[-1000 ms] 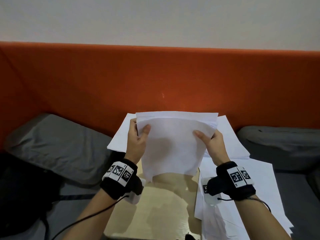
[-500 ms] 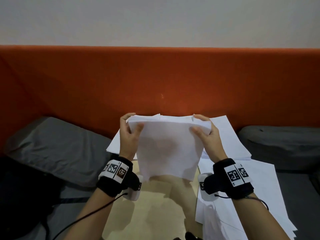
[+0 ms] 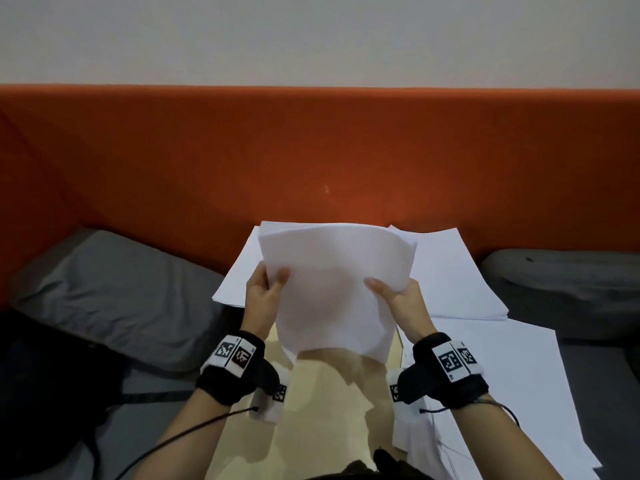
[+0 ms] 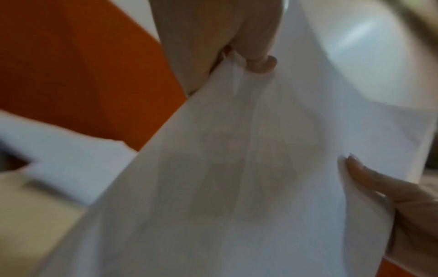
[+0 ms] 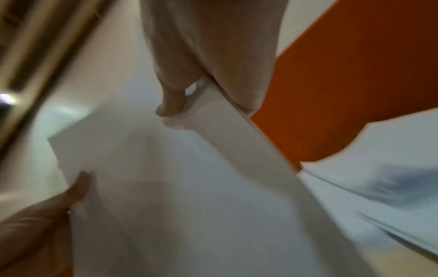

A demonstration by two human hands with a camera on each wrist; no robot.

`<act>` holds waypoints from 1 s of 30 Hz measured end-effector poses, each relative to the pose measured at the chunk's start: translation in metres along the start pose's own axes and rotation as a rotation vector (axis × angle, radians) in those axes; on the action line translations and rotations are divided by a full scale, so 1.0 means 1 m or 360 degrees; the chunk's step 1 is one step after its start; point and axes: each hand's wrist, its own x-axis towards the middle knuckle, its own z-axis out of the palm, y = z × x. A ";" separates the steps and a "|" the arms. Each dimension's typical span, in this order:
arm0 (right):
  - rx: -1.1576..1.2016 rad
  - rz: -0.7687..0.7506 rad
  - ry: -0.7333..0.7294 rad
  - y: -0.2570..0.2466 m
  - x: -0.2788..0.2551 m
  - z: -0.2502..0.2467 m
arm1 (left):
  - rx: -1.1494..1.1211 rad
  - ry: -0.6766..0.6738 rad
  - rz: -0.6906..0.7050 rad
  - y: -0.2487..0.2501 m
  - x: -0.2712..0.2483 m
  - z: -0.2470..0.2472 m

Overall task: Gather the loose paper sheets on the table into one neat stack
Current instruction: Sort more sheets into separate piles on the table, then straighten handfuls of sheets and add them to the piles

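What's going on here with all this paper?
A person is holding a bundle of white paper sheets upright above the pale wooden table, the left hand and right hand each gripping one side. More white sheets lie behind it by the orange backrest, and others to the right, not yet gathered.
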 end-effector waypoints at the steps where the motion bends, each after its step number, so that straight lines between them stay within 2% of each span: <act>1: -0.0139 0.0124 -0.0037 0.021 0.000 -0.002 | 0.0039 -0.0033 -0.0111 -0.016 -0.007 -0.003; 4: -0.0440 0.0440 -0.0127 0.078 -0.004 -0.007 | 0.0311 -0.0269 -0.0455 -0.066 -0.029 -0.015; 7: -0.0283 0.0411 0.0053 0.083 -0.004 -0.012 | 0.0348 -0.0456 -0.0544 -0.077 -0.036 -0.019; 11: -0.0244 0.0217 0.0109 0.048 0.010 -0.023 | 0.0373 -0.0482 -0.0342 -0.062 -0.021 -0.003; 15: -0.0077 0.0028 0.0194 0.018 0.016 -0.034 | 0.0471 -0.0287 -0.0070 -0.048 -0.002 0.024; 17: -0.0006 0.0017 0.0161 0.018 0.012 -0.045 | 0.0444 -0.0245 0.0004 -0.036 0.008 0.040; 20: 0.0067 0.0142 0.0026 0.023 0.000 -0.061 | 0.0392 -0.0295 0.0045 -0.025 0.023 0.060; 22: 0.0066 0.0121 0.0149 0.020 -0.002 -0.073 | 0.0317 -0.0464 -0.0027 -0.024 0.026 0.075; 26: 0.0032 0.0095 0.0479 0.012 0.013 -0.109 | 0.0071 -0.0940 -0.0455 -0.024 0.016 0.108; 28: 0.0000 0.0116 0.0550 0.014 0.022 -0.129 | 0.0054 -0.1022 -0.0542 -0.027 0.016 0.126; 30: 0.0003 0.0123 0.0612 0.016 0.030 -0.146 | 0.0074 -0.0987 -0.0534 -0.032 0.019 0.145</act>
